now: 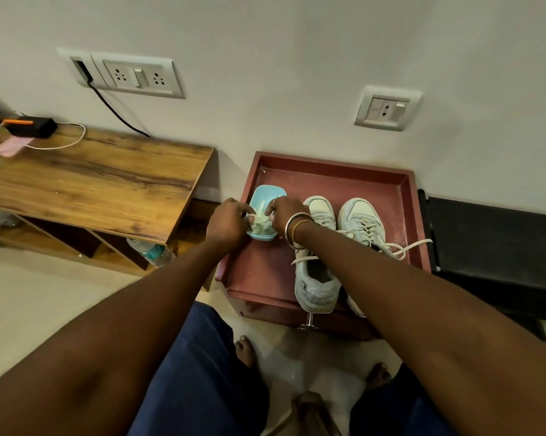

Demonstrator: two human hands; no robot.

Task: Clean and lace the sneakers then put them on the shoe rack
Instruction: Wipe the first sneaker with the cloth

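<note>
Dark blue trouser legs [196, 372] and two bare feet on a pale tiled floor fill the bottom of the view, and two bare forearms reach forward above them. The left hand [227, 220] and right hand [286, 215] meet over a small light-blue plastic tub [267, 193]. The fingers of both hands are curled and pinch a small white cloth [260, 219] between them, low over the tub's near end. The tub stands at the left side of a reddish-brown wooden cabinet top with a raised rim [328, 166]. What else the tub holds is hard to tell; a little liquid or some small pale pieces may lie at its bottom. Just right of the tub, on the same top, two white lace-up sneakers [361, 221] stand side by side, toes to the wall. Their heels reach past the front edge, and a loose white lace [413, 245] trails over the right rim. Several things could go wrong from here. Wringing the cloth could drip or splash past the tub onto the cabinet. A push from either hand could tip the light tub. The right forearm, crossing directly above the nearer sneaker, could knock that overhanging shoe to the floor. The trailing lace could snag. To the left stand a brown wood-grain table [92, 180] and, under it, a clear plastic water bottle [152, 251].
</note>
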